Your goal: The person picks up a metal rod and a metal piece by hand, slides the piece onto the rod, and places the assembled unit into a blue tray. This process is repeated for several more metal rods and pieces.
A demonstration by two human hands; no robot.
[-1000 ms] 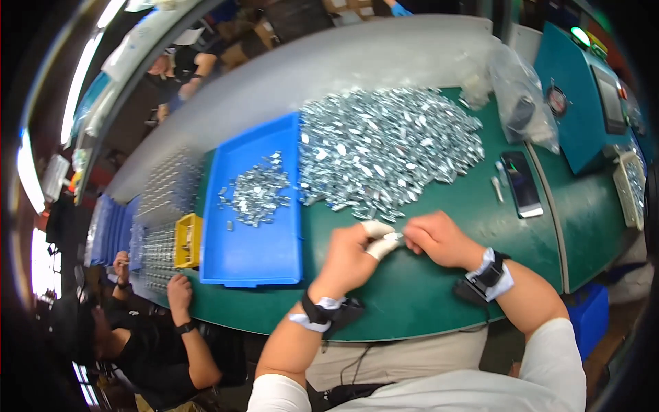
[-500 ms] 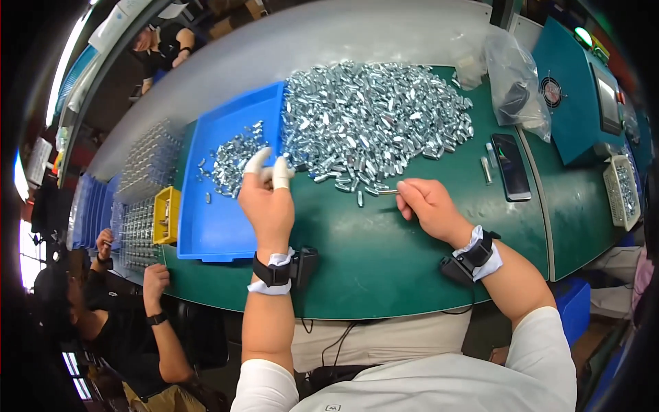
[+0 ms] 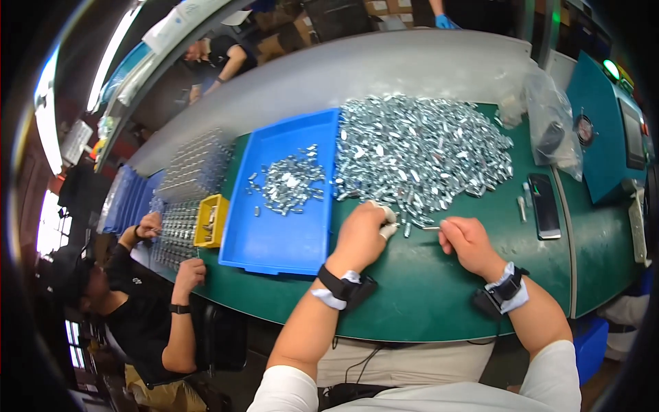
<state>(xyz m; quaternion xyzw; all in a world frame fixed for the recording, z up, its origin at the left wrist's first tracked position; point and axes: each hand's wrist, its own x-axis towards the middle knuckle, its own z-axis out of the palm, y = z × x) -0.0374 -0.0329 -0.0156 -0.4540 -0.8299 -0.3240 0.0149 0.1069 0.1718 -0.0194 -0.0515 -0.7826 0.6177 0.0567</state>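
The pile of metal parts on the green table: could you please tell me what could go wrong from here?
The pile lies right beside the blue tray, so stray pieces might mix with the small heap inside it. The thin rod in the right hand points toward the left hand and could perhaps poke it.

Left hand (image 3: 360,237) no longer over blue tray's (image 3: 274,244) three o'clock rim; now at seven o'clock of metal pieces (image 3: 425,151), pale-covered fingertips closer together. Right hand (image 3: 470,247), meeting left one second ago, now apart at its three o'clock, thin rod (image 3: 430,229) showing, aimed nine o'clock. Blue-gloved hand (image 3: 445,22) back in view near twelve o'clock, out half second ago.
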